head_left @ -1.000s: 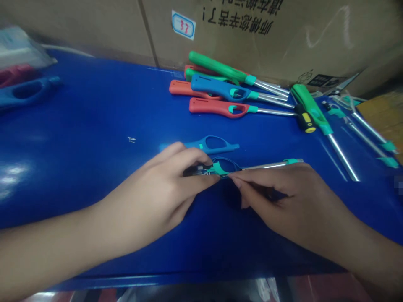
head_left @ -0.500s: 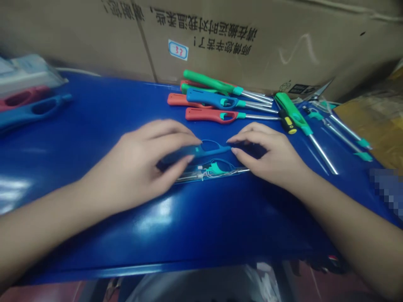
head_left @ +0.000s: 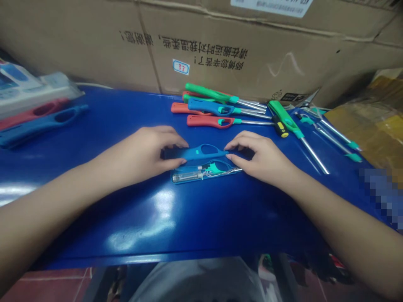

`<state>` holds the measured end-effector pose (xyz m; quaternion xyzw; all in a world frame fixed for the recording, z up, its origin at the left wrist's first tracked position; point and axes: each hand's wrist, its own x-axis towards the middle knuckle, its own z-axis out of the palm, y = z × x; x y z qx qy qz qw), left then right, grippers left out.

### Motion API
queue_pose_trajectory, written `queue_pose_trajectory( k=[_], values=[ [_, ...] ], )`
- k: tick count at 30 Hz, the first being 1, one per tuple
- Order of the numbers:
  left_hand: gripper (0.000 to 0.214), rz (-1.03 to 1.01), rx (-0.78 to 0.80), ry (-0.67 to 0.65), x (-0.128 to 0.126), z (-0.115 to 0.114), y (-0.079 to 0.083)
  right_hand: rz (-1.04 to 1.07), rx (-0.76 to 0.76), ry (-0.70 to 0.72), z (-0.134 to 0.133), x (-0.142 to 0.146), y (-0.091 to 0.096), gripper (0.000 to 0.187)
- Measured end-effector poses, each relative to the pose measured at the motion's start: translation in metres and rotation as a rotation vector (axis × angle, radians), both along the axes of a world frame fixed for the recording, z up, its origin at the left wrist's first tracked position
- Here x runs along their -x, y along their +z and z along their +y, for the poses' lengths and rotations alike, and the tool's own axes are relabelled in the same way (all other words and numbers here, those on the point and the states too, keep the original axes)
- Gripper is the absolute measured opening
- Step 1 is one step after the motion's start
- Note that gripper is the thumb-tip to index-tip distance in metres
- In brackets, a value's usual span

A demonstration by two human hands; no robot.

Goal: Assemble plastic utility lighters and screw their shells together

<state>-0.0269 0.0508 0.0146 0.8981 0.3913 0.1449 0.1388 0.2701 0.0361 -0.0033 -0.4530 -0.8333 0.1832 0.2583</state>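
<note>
A blue lighter shell half [head_left: 201,152], with a finger loop, is gripped at both ends just behind an opened lighter. My left hand [head_left: 154,147] pinches its wide end between thumb and fingers. At the narrow tip, my right hand [head_left: 258,153] closes thumb and fingertips on it. The opened blue lighter half [head_left: 189,179] lies on the table in front, showing a clear fuel tank, a teal trigger, wires and part of a metal tube. The tube's far end is hidden by my right hand.
Several red, green and blue lighters [head_left: 217,108] lie behind my hands, with a yellow-black handled tool [head_left: 280,127]. A green lighter [head_left: 285,117] and loose metal tubes [head_left: 336,136] are at right. Empty shells [head_left: 40,123] lie at left. A cardboard box [head_left: 100,54] borders the back.
The view has shifted slightly. My left hand has drawn back to the left along the shell, so more of the shell and the fuel tank shows. My right hand stays at the tip.
</note>
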Motion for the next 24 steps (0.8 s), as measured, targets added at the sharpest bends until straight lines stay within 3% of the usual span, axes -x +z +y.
queue_pose_trajectory(
  k=[3, 9, 17, 24],
  values=[
    [0.034, 0.02, -0.011, -0.003, 0.0, -0.001, 0.001, -0.007, -0.011, 0.024, -0.003, 0.001, 0.005, 0.017],
    [0.021, -0.128, -0.142, -0.059, -0.014, -0.02, 0.005, -0.175, 0.07, 0.281, -0.01, -0.001, 0.018, 0.011],
    [0.021, -0.11, -0.048, -0.22, -0.028, -0.046, -0.009, -0.244, 0.094, 0.323, -0.025, 0.007, 0.029, 0.01],
    [0.025, -0.183, -0.022, -0.189, -0.029, -0.045, -0.019, -0.514, -0.155, 0.321, -0.038, 0.004, 0.029, 0.022]
  ],
)
